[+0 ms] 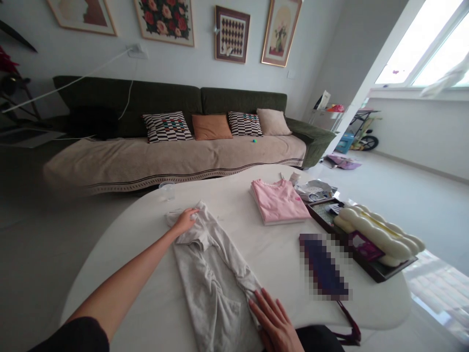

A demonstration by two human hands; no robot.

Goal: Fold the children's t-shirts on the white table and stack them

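Note:
A light grey garment point(220, 278), which looks like a hooded sweatshirt with a front pocket, lies lengthwise on the white coffee table point(120, 264). Its far end is bunched, and one long sleeve runs down the right side. At that far end my left hand point(186, 221) has its fingers closed on the fabric. Nearer to me, my right hand point(273, 318) rests flat on the garment's right edge, fingers stretched out. Across the table sits a folded pink top point(278, 200) on a pale folded layer.
A dark tray point(381, 274) at the right holds a puffy cream tissue-box cover point(377, 230). Left of it lies a pixelated dark object point(324, 266) with a strap. A clear cup point(167, 190) stands at the far left edge. Behind is a sofa point(176, 161) with cushions.

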